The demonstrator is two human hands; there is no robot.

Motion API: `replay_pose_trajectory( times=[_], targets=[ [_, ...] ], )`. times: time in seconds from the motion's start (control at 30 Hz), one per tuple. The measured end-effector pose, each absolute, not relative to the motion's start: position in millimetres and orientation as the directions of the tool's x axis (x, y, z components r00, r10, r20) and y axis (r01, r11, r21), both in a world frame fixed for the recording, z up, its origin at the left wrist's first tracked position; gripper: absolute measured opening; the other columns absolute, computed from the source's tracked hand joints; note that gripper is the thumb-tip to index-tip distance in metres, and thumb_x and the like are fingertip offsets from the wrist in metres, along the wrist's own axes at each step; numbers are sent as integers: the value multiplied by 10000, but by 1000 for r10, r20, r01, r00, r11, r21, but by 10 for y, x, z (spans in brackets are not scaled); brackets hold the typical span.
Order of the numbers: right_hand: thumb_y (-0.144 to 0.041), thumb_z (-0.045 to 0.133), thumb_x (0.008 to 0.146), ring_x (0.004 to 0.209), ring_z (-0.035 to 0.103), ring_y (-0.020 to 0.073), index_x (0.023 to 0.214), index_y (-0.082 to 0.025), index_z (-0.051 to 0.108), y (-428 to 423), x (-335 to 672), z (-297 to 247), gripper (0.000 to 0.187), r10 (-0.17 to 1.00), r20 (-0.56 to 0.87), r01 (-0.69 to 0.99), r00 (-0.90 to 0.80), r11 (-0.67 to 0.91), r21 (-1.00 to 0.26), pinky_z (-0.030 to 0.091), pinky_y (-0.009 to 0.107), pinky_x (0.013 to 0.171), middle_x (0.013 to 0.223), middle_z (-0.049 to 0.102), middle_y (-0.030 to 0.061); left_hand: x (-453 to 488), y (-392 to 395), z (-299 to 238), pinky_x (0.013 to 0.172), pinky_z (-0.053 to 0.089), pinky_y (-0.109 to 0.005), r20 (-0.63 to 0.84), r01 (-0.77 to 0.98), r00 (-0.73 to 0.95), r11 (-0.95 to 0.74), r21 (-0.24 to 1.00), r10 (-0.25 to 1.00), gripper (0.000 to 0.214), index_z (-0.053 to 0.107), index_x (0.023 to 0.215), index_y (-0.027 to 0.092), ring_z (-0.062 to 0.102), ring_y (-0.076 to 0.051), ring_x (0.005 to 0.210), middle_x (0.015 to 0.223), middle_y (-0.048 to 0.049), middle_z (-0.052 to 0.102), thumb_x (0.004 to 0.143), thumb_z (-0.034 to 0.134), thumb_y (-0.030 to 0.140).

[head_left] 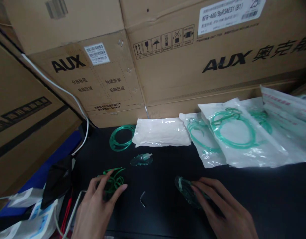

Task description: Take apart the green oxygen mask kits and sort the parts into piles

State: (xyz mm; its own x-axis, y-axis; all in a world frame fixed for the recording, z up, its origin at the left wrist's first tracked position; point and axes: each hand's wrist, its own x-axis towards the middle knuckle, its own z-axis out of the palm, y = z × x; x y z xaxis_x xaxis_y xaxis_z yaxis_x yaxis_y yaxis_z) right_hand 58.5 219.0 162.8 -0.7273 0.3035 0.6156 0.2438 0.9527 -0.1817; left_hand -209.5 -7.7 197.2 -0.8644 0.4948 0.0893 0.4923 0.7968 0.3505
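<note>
My left hand [96,202] is at the lower left, its thumb and fingers curved around a loose bundle of thin green elastic strap [115,182] on the black table. Pinched between the fingers and thumb of my right hand [218,202] is a clear green oxygen mask [186,191], tilted close to the tabletop; part of it is hidden under the hand. A small bent metal strip [142,199] lies between the two hands. Farther back rests another clear green piece with a pale connector [143,159]. Behind that sits a coil of green tubing [121,137].
A flat white packet [161,132] lies against the cardboard boxes [167,73] at the back. Several clear packets with green tubing [232,132] cover the right rear. At left are a black cloth-like item [57,179], white adapters [26,197] and a white cable [68,93].
</note>
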Motion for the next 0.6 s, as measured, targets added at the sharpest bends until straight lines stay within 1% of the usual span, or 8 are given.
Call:
replay_pose_trajectory(
  times=[0.07,0.13,0.23,0.3,0.37,0.43,0.53,0.6],
  targets=[
    [-292,396,1124,967,805,186,1164,-236,768,2143,559,1570,378,412,599,249,-686,907,-339,661,243,863,1056,808,70,-1961,-35,2030,694,611,-348,171,534,-843,751,388,511,655,698,1331,333,747,-282,918,1250,-56,672,806,663,723],
    [-306,442,1115,995,799,170,1185,-241,759,2103,545,1560,331,485,576,219,-658,855,-470,635,220,926,1072,800,60,-1766,106,2108,737,609,-336,176,562,-813,669,487,555,540,730,1272,357,730,-244,854,1222,-34,708,861,649,697],
    [-224,525,1078,1034,790,174,1225,-246,744,2050,566,1634,265,553,535,169,-638,779,-604,607,227,984,1130,785,58,-1429,444,2179,704,590,-286,19,515,-699,485,707,715,355,805,1123,308,710,-202,766,1085,-37,773,908,689,565],
    [-164,571,1042,1061,782,181,1251,-250,732,2014,605,1706,278,588,512,138,-626,730,-670,590,239,1015,1182,771,59,-1244,661,2171,651,577,-255,-87,383,-670,444,810,737,293,811,1118,303,715,-184,737,1041,-27,794,920,695,486],
    [-121,602,1012,1079,775,185,1254,-255,732,1979,649,1759,305,616,497,101,-611,684,-723,580,245,1029,1218,764,59,-1124,808,2133,607,575,-236,-201,251,-619,434,865,760,284,810,1133,296,721,-170,686,983,-19,808,919,695,444],
    [-101,634,988,1106,767,196,1249,-274,743,1954,682,1778,332,635,475,63,-609,636,-769,587,255,1024,1251,761,57,-1070,877,2090,583,573,-220,-256,195,-544,417,888,799,258,816,1111,283,720,-162,644,892,-14,810,918,696,405],
    [-158,702,961,1182,738,227,1277,-313,740,1938,693,1751,354,717,339,50,-610,461,-886,599,292,1012,1319,746,62,-1067,885,2057,589,560,-185,-148,265,-507,317,911,849,175,825,1035,288,727,-147,670,856,0,798,925,688,289],
    [-249,700,980,1187,737,236,1341,-323,706,1933,676,1725,369,776,135,56,-616,215,-975,616,313,981,1331,746,76,-1079,869,2063,660,573,-172,-14,341,-507,216,915,862,185,823,987,298,752,-146,774,929,3,799,927,674,206]
  ],
)
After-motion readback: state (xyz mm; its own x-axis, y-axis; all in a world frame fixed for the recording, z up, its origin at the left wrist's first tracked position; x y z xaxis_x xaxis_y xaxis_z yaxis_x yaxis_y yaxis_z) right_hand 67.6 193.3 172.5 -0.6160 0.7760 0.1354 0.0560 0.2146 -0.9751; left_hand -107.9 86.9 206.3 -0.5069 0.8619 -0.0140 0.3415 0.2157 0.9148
